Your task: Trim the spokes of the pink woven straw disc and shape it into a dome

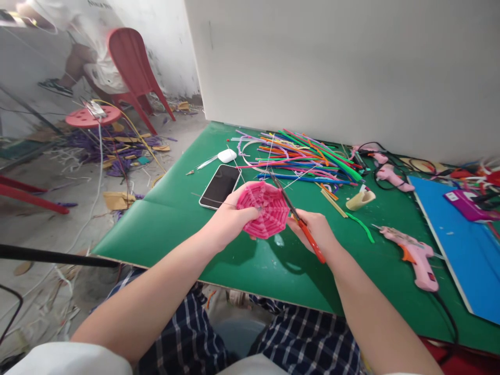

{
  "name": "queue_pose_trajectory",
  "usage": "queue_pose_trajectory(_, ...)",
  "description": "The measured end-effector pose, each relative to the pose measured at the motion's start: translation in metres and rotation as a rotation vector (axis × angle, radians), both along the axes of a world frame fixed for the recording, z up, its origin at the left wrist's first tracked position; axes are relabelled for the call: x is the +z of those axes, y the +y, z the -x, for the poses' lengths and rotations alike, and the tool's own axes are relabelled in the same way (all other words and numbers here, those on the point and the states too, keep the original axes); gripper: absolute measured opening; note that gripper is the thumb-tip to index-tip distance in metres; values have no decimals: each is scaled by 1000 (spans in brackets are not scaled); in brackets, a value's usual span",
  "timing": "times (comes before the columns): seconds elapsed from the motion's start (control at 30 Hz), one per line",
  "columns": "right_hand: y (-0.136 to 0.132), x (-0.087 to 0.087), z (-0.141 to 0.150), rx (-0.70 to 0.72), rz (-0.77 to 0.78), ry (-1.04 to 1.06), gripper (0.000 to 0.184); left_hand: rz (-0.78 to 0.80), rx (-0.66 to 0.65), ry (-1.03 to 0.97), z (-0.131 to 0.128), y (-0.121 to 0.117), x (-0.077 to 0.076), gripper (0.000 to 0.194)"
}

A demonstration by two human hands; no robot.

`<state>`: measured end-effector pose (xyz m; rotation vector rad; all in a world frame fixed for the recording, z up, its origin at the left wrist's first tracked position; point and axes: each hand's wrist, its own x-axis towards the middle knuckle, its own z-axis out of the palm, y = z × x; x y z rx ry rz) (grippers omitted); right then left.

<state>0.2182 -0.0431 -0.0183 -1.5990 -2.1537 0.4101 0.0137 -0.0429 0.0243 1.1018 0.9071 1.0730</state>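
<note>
My left hand point(228, 219) is closed on a pink woven octagonal disc point(265, 209), held just above the green table point(164, 213). Thin white spokes stick out from the disc's rim. My right hand point(316, 232) grips red-handled scissors point(299, 221). Their dark blades run up along the disc's right edge, touching it or very close. Both forearms reach in from the bottom of the view.
A pile of coloured pipe cleaners point(304, 156) lies at the back. A phone point(221, 186) and a white earbud case point(227, 155) sit left of it. Pink glue guns point(416, 255) and a blue board point(461, 245) lie right. A person sits on a red chair point(133, 67) far left.
</note>
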Motion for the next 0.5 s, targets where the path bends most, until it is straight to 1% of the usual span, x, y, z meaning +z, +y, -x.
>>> queue_pose_trajectory(0.07,0,2,-1,11,-38,-63,35,-5,-4,-7,0,-1,0,39)
queue_pose_trajectory(0.17,0,4,-1,24,-62,-87,35,-15,-27,-17,-1,-2,1,38)
queue_pose_trajectory(0.3,-1,5,1,38,-61,-71,35,-12,-55,-39,-1,-3,2,39)
queue_pose_trajectory(0.5,-2,3,2,67,-85,-34,32,54,-21,-41,0,-2,0,43)
